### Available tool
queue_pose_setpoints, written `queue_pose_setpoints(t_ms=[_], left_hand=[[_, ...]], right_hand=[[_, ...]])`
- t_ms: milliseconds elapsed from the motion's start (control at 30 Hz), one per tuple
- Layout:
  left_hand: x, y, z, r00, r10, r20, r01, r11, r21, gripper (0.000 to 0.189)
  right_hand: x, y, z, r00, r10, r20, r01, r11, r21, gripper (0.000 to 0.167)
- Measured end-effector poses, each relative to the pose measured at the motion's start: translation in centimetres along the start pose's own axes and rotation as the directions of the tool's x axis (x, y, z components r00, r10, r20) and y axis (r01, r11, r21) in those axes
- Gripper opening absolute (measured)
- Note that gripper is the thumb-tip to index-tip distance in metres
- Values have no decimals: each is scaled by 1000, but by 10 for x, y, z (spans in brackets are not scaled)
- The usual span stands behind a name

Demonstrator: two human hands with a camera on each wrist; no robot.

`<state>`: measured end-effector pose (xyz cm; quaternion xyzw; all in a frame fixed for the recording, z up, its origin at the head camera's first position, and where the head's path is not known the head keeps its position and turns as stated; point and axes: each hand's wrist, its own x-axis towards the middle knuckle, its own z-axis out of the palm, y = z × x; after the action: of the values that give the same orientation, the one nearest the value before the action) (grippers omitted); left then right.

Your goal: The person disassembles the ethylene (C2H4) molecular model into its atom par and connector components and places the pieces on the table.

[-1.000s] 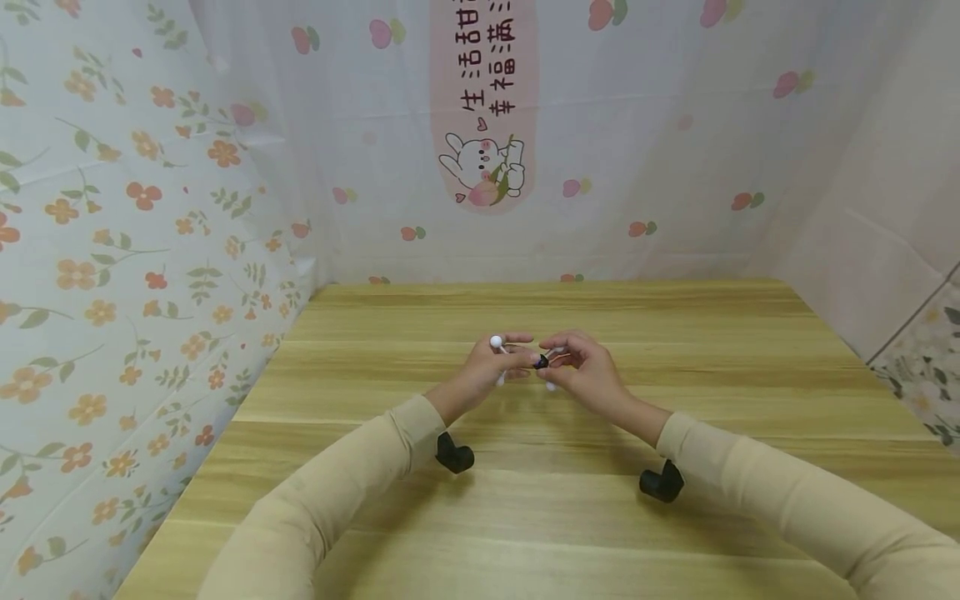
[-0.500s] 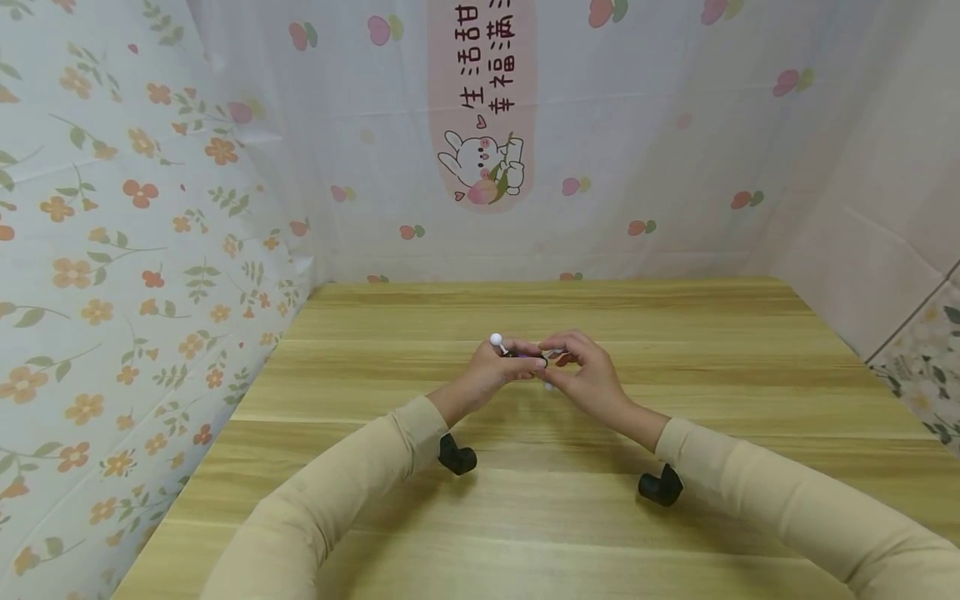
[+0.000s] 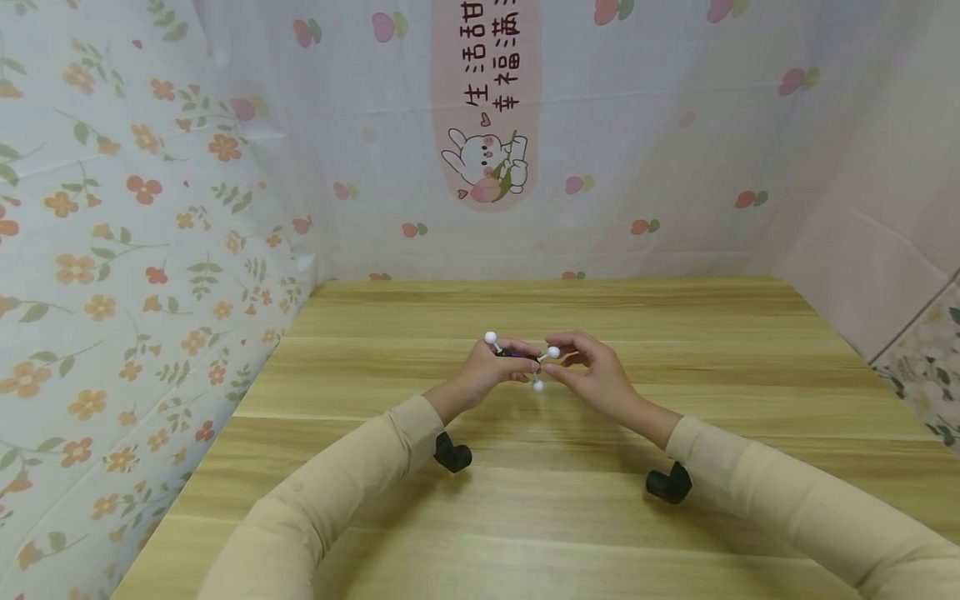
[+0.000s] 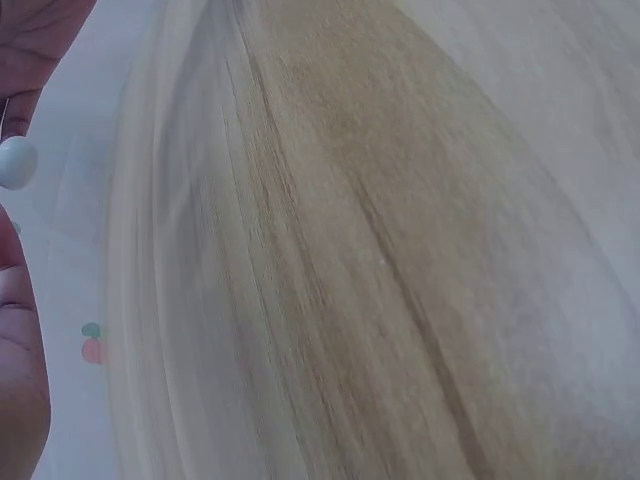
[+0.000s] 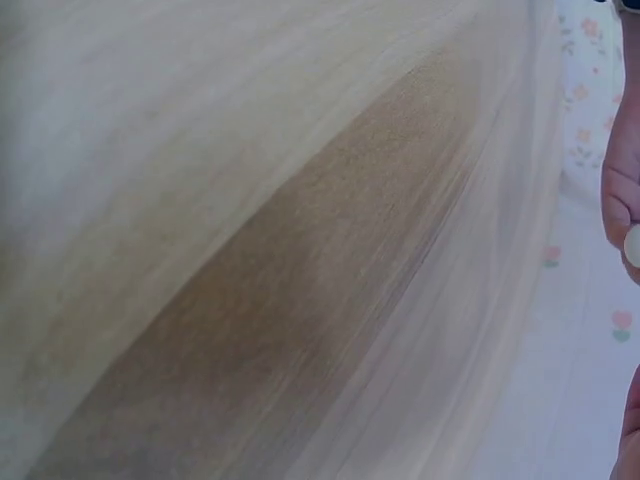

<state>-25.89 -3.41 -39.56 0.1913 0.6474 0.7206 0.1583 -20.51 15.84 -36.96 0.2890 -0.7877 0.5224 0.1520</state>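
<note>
In the head view, my left hand (image 3: 487, 371) pinches a small dark bar (image 3: 516, 355), thumb on the near side and fingers behind. White ball-tipped rods stick out of it: one ball (image 3: 491, 337) at the upper left, another (image 3: 553, 352) at the right end, a third (image 3: 537, 385) hanging below. At the right end, my right hand (image 3: 596, 371) has thumb and forefinger parted on either side of the right ball; contact is too small to tell. A white ball (image 4: 16, 163) shows at the left wrist view's edge. Only a sliver of another ball (image 5: 633, 245) appears in the right wrist view.
Both hands are above a wood-grain table (image 3: 555, 517). A black wrist-worn piece (image 3: 453, 452) juts from the left sleeve, and a similar one (image 3: 669, 483) from the right. Patterned curtains (image 3: 360, 150) stand behind the table and at its left.
The right thumb and forefinger have parted and drawn slightly right, uncovering the right ball. The dark bar has turned in the left hand, showing more of its length.
</note>
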Motion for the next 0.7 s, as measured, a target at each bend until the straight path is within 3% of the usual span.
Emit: queue_pose_setpoints(t_ms=[233, 533, 700], left_hand=[[-2, 1, -1, 1000, 24, 18, -26, 995, 99, 16], [-5, -1, -3, 998, 54, 39, -60, 985, 163, 16], [-8, 0, -4, 995, 74, 68, -86, 977, 195, 15]], right_hand=[[-2, -1, -2, 999, 46, 21, -46, 999, 18, 23], [-6, 4, -2, 997, 69, 44, -72, 995, 72, 22], [-7, 6, -2, 990, 128, 58, -134, 982, 131, 22]])
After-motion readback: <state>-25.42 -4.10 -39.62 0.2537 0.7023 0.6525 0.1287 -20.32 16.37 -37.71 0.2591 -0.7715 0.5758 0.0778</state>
